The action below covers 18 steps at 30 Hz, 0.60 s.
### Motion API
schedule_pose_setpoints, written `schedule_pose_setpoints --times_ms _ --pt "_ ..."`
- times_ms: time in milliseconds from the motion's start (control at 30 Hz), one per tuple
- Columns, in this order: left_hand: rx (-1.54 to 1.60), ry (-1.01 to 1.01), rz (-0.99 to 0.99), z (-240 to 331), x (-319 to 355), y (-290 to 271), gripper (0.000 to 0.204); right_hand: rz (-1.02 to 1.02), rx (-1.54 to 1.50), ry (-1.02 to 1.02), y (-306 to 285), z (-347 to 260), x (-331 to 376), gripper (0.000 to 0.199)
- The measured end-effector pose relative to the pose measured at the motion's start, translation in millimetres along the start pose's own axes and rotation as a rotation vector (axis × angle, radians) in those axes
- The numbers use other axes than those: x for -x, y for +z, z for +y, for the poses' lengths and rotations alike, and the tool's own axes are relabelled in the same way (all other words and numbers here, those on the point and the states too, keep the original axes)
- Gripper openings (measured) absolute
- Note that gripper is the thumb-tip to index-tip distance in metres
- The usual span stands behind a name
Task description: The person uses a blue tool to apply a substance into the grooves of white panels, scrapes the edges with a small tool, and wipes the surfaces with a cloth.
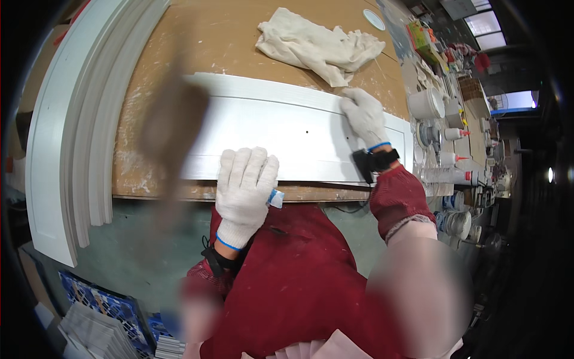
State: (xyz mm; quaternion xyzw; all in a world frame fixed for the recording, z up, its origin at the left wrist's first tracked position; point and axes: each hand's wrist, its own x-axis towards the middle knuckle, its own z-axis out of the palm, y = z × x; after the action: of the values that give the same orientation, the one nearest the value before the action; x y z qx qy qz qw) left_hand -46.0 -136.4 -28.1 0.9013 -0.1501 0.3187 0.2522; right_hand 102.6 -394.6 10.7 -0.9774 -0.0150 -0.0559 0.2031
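A long white panel with a raised border and small dark holes lies flat on the brown-covered table. My left hand, in a white knitted glove, lies on the panel's near edge with its fingers stretched out. A small blue-and-white piece shows beside its thumb; whether the hand holds it is unclear. My right hand, gloved alike, rests at the panel's far edge toward the right end. Its fingers are curled closed, and what is in them, if anything, is hidden.
A crumpled cream cloth lies beyond the panel, near a round white lid. Several white panels stand at the left. A white bucket and bottles line the right side. A blurred brown shape covers the panel's left end.
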Motion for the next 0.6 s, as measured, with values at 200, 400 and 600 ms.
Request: schedule_pose_setpoints --times_ms 200,400,600 --pt "0.018 0.012 -0.028 1.4 3.3 -1.0 0.042 0.023 0.119 0.324 -57.7 84.8 13.7 0.036" --pt "-0.031 0.024 -0.11 7.4 2.8 -4.2 0.044 0.036 -0.252 -0.208 -5.6 7.5 6.3 0.035" --pt "-0.037 0.0 -0.121 13.9 3.2 -5.3 0.041 -0.094 0.025 -0.233 35.5 -71.9 -6.6 0.021"
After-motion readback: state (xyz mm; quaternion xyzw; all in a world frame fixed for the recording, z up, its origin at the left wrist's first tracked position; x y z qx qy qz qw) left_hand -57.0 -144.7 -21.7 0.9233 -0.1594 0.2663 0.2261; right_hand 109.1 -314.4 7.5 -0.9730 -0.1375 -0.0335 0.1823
